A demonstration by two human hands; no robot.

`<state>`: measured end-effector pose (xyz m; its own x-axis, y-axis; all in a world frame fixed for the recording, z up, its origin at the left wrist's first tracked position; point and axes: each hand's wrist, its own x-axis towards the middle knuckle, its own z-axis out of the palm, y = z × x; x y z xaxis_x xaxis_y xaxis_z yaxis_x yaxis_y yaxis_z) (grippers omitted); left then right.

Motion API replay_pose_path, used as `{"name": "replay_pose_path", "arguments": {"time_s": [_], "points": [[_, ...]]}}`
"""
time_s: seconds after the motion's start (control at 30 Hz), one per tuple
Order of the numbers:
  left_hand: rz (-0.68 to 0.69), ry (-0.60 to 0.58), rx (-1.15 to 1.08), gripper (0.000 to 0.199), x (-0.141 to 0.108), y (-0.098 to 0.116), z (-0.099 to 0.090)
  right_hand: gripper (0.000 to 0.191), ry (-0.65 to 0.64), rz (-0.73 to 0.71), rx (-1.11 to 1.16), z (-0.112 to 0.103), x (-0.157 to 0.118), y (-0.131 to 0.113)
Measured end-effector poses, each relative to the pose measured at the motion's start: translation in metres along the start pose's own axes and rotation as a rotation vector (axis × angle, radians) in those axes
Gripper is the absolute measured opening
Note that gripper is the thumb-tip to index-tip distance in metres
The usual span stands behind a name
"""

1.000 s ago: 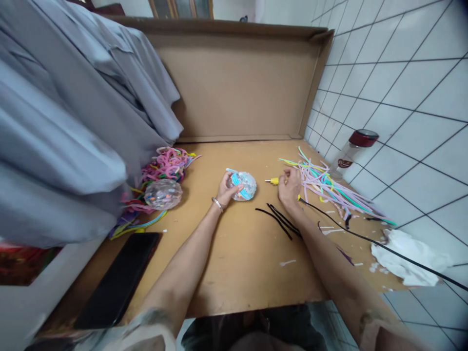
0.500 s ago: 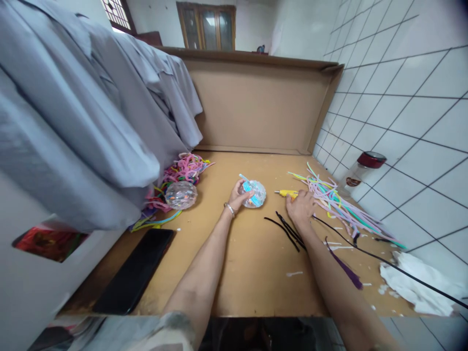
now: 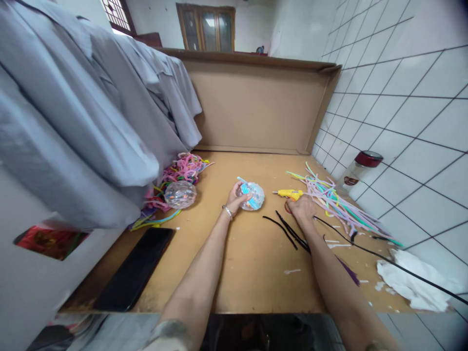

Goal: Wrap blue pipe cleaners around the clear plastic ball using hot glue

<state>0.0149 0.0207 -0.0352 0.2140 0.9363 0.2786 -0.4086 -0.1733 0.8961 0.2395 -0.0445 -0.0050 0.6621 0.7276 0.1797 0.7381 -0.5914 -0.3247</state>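
Note:
My left hand is wrapped around the side of a clear, faceted round container. Its thumb presses on pale blue fuzzy strips that lie across the container. To the right, my right hand is closed at the grip end of a yellow glue gun, whose metal nozzle points left toward the container. A small reddish shape shows by the right fingers; I cannot make out what it is. Black pipe cleaners lie just in front of that hand.
A second clear round container stands by a heap of colourful pipe cleaners. A phone lies front left. More pipe cleaners, a red-lidded jar, a black cord and white tissue are at right.
My right hand has drawn back slightly and curled its fingers, so more of the glue gun's yellow body shows. The left hand still holds the container in nearly the same place.

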Motion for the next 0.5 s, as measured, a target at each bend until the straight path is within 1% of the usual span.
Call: {"name": "replay_pose_path", "arguments": {"time_s": [0.07, 0.17, 0.3, 0.37, 0.5], "points": [[0.005, 0.003, 0.011, 0.062, 0.0, 0.001, 0.001, 0.051, 0.055, -0.017, 0.044, -0.003, -0.001, -0.001], [-0.003, -0.017, 0.051, 0.064, 0.0, 0.004, 0.002, 0.048, 0.17, -0.069, 0.165, -0.009, -0.004, -0.005], [-0.026, -0.073, 0.128, 0.066, 0.0, 0.01, 0.003, 0.043, 0.355, -0.193, 0.349, -0.017, -0.014, -0.016], [-0.016, -0.087, 0.143, 0.067, 0.001, 0.012, 0.004, 0.039, 0.392, -0.253, 0.396, -0.018, -0.02, -0.021], [-0.002, -0.094, 0.145, 0.07, 0.003, 0.011, 0.006, 0.034, 0.385, -0.31, 0.387, -0.018, -0.029, -0.029]]}}
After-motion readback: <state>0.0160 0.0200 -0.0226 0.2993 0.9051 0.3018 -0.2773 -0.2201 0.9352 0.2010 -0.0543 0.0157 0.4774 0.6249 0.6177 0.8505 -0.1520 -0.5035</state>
